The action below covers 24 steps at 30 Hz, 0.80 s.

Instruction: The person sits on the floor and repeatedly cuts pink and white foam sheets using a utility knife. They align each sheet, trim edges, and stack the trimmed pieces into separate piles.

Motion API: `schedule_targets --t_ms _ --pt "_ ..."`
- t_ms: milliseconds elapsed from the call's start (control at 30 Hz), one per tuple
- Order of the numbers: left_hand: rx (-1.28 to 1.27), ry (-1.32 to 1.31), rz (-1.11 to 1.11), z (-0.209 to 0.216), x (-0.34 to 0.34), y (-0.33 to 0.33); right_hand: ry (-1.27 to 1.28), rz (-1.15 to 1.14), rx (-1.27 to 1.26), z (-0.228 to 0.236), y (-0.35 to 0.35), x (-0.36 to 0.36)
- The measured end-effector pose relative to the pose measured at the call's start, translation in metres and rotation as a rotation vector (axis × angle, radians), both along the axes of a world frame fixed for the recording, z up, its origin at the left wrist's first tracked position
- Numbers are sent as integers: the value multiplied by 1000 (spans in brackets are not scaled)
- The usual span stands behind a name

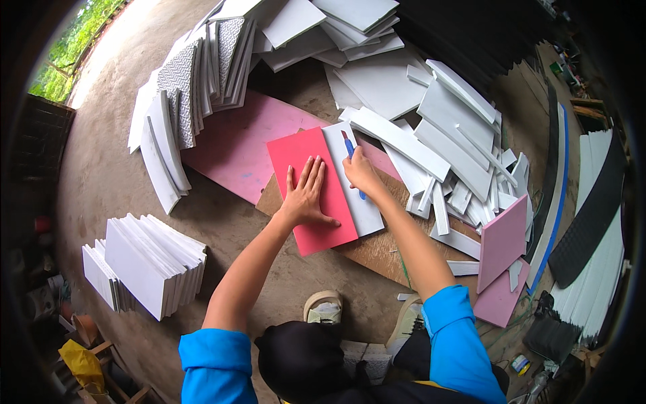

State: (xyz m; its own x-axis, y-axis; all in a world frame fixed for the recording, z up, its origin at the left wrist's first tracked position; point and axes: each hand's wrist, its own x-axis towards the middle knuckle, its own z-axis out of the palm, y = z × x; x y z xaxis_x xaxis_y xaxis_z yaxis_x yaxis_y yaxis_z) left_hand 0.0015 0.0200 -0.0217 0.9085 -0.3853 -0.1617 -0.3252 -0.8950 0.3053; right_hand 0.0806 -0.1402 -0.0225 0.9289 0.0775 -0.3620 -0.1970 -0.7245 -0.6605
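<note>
My left hand (307, 192) lies flat with spread fingers on a red rectangular board (336, 202). Under the red board, a white foam-like panel (369, 219) shows along its right side. Closed around a blue utility knife (348, 146), my right hand (362, 172) is over this white strip. The knife's dark reddish end points away from me, and its other end shows below my fist. Whether the blade touches the panel I cannot tell. Beneath everything are a brown board (377, 259) and a pink sheet (235, 151).
White panels, some textured, stand in a curved row (202, 74) at the far left. A stack of white panels (151, 262) stands at near left. Offcuts and strips (464, 155) heap up on the right, beside pink pieces (503, 239). My shoes (324, 306) are close in front.
</note>
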Motion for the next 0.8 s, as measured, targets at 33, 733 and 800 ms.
schedule_targets --t_ms 33,733,800 --pt "-4 4 3 1 0 0 35 24 -39 2 9 9" --pt "-71 12 14 5 0 -3 496 524 -523 34 64 78" --pt "-48 2 38 2 -4 3 495 567 -502 40 61 56"
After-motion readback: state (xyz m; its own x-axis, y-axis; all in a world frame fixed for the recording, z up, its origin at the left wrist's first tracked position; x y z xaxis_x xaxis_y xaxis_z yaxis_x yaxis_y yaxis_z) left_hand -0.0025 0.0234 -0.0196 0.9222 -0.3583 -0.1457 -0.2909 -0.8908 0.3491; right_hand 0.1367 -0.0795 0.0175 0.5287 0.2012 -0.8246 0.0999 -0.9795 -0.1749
